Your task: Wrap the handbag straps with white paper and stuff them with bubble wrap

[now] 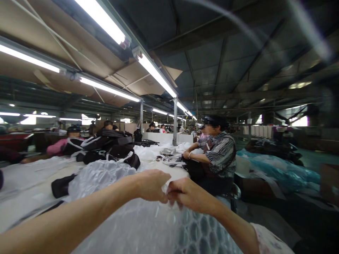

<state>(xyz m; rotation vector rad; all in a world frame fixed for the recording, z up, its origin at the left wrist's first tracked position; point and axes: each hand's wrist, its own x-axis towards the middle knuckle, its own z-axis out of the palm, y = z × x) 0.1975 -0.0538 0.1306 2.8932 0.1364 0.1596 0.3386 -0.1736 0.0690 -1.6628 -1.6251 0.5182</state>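
My left hand [153,185] and my right hand [188,195] meet in front of me, almost touching. Both are closed, with fingers pinched on the upper edge of a sheet of translucent bubble wrap [201,229]. It hangs below them toward the bottom of the view, with large round cells showing on its right part. A small whitish bit of the film sticks up between the hands. Beyond my left forearm lies a crumpled pile of clear air-cushion wrap [100,176], beside a black item [62,186] on the white table.
Black bags [113,150] with pale trim are heaped on the table at left. A co-worker in a patterned shirt [221,155] sits at the table's right side. Blue-green plastic film [280,169] covers a pile farther right. A metal post [175,121] rises from the table.
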